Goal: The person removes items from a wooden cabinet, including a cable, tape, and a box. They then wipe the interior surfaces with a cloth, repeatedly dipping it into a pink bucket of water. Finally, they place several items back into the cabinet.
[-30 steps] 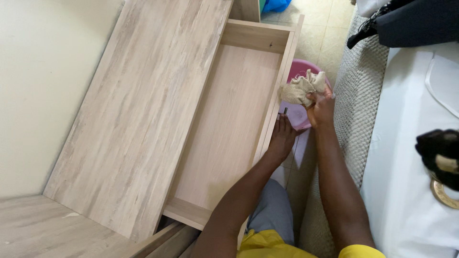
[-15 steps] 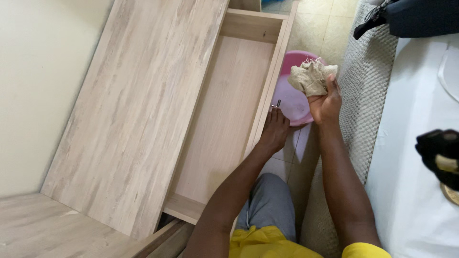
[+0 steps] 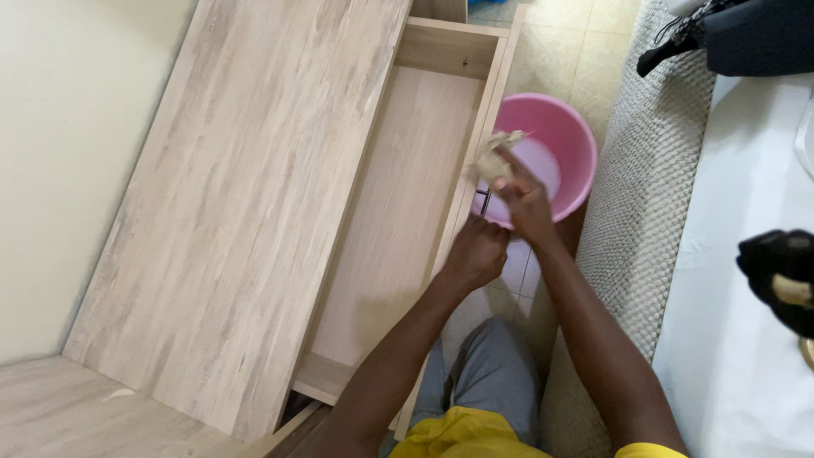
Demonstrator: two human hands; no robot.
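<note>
While the wide pale wood-grain top [image 3: 246, 195] of the furniture piece fills the left of the head view, its long drawer [image 3: 407, 195] stands pulled out just to the right of it, bare inside, its right side wall running from near to far. Cream wall on the far left. A textured grey mat or cover [image 3: 632, 212] runs along the right, with a white surface [image 3: 738, 254] beyond it carrying dark items at the far and right edges. On the tiled floor [image 3: 585, 34], between drawer and mat, sits a round pink basin [image 3: 564, 140], just beside the drawer's right wall. The left hand [image 3: 476, 250] rests at the outer face of that wall, near a small dark metal handle or pin [image 3: 484, 202]; its fingers are curled, and whether they close on anything I cannot tell. The right hand [image 3: 524, 199] is over the near-left rim of the basin, grip closed around a crumpled beige cloth [image 3: 494, 157], blurred. The cloth lies at the drawer's right edge, touching or just above it; which, I cannot tell. Grey trousers and a yellow garment show at the near edge.
</note>
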